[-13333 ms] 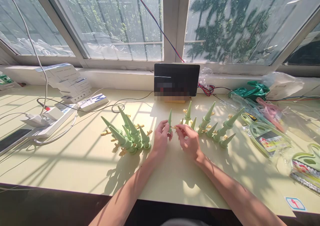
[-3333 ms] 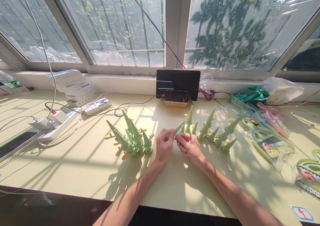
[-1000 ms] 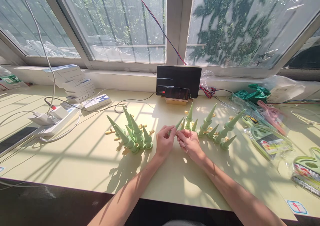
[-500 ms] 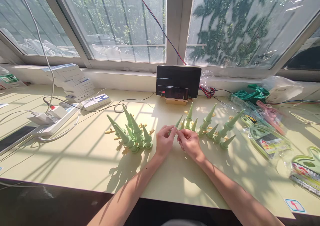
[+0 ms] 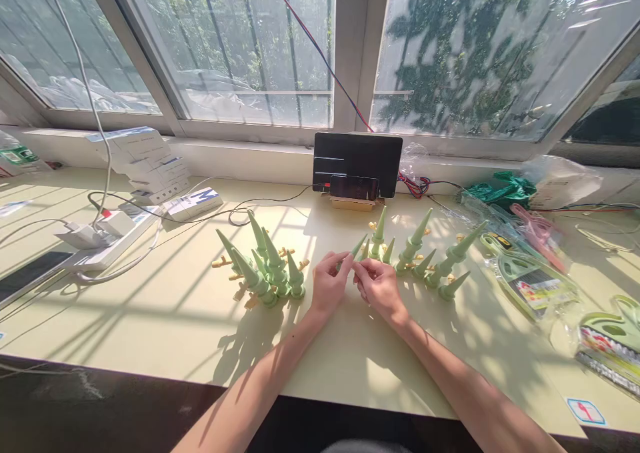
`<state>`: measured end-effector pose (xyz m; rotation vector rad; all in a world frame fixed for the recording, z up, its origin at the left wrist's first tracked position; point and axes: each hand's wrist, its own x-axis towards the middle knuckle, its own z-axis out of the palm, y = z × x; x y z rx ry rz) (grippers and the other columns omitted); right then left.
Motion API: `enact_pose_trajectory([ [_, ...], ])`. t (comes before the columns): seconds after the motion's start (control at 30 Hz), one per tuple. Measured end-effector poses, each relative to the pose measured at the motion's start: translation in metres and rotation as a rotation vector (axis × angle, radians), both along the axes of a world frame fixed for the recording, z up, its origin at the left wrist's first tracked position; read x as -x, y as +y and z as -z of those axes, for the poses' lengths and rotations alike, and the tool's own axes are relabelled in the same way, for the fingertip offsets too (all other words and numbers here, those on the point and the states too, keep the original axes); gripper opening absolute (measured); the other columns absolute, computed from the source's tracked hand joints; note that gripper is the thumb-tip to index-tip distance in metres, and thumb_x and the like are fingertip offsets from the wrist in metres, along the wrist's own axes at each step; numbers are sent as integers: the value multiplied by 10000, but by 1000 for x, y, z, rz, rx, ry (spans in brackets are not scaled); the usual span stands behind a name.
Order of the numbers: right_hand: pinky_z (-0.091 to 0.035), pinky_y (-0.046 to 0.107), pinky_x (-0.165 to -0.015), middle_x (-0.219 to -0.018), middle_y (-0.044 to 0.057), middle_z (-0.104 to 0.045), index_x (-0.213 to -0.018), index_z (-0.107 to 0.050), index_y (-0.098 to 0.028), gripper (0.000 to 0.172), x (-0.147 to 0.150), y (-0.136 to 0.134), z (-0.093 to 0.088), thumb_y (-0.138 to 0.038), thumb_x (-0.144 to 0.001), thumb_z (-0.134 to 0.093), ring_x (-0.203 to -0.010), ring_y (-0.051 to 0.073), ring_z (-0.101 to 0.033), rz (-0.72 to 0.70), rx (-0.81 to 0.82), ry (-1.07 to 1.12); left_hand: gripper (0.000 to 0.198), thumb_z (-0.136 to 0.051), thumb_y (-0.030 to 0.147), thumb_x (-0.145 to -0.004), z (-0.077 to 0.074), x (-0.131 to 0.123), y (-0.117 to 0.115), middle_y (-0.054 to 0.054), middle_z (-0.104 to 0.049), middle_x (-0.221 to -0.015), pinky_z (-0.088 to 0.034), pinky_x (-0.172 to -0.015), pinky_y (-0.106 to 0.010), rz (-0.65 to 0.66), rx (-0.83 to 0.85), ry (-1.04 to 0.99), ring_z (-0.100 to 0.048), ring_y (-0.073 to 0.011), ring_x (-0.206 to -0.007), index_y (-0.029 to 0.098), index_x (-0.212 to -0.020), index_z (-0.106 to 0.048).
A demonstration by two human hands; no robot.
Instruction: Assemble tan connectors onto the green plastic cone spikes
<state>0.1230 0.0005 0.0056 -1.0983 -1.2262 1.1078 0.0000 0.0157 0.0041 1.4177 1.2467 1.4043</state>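
Note:
My left hand [image 5: 331, 278] is closed on a green cone-shaped piece [image 5: 358, 245], whose pointed tip sticks up past the fingers. Close beside it, my right hand [image 5: 379, 283] is closed with thumb and index finger pinched at that piece's lower end; anything small between them is hidden. To the left stands a cluster of green spiked pieces [image 5: 273, 266] with yellowish pegs on their sides. Behind and right of my hands stand more, including a tall spike [image 5: 380, 226], a stacked one [image 5: 411, 245], a leaning one [image 5: 456, 256] and a small cone [image 5: 454, 286].
At the back, a black tablet [image 5: 390, 159] stands behind a phone [image 5: 354, 187] on a stand. A power strip [image 5: 113, 243], cables and white boxes [image 5: 143, 166] lie left. On the right are packaged green items [image 5: 537, 283], a pink item [image 5: 543, 236] and plastic bags [image 5: 563, 179].
The view has shifted very slightly. Both hands keep the same pose at the green cone-shaped piece, and the standing spikes have not moved.

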Motion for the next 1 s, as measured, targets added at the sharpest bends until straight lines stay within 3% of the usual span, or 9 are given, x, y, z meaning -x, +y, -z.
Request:
enact_pose_trajectory([
  [0.13,-276,226,-278,-405,-63,-425,-579,-556,-192,459,-1,2,-2,-560,-807,-706,-283,68,-335,-50,49,91,276,-648,414,-877,-1,0,0,16,-461,-707,-322,-524,-250,3,-7,5,-362,-86,-573,186,-931,-793],
  [0.4,-264,196,-264,-451,-61,-464,-578,-562,-182,450,-3,4,-5,-543,-748,-769,-317,44,-308,-105,134,217,296,-642,421,-882,2,0,1,6,-486,-723,-339,-550,-254,8,-18,21,-412,-101,-603,182,-967,-793],
  [0.7,-315,212,-288,-468,-52,-479,-622,-549,-189,436,-3,7,-5,-545,-828,-694,-329,71,-381,-61,86,65,324,-623,456,-867,0,-3,2,-12,-572,-705,-350,-514,-249,4,85,-67,-433,-99,-549,159,-858,-752],
  [1.0,-336,229,-327,-549,-49,-533,-743,-564,-203,366,-7,6,-7,-532,-899,-602,-345,86,-427,-185,78,-61,342,-645,484,-841,-9,-2,0,-9,-599,-646,-355,-497,-237,-19,162,-143,-471,-99,-516,149,-811,-704],
])
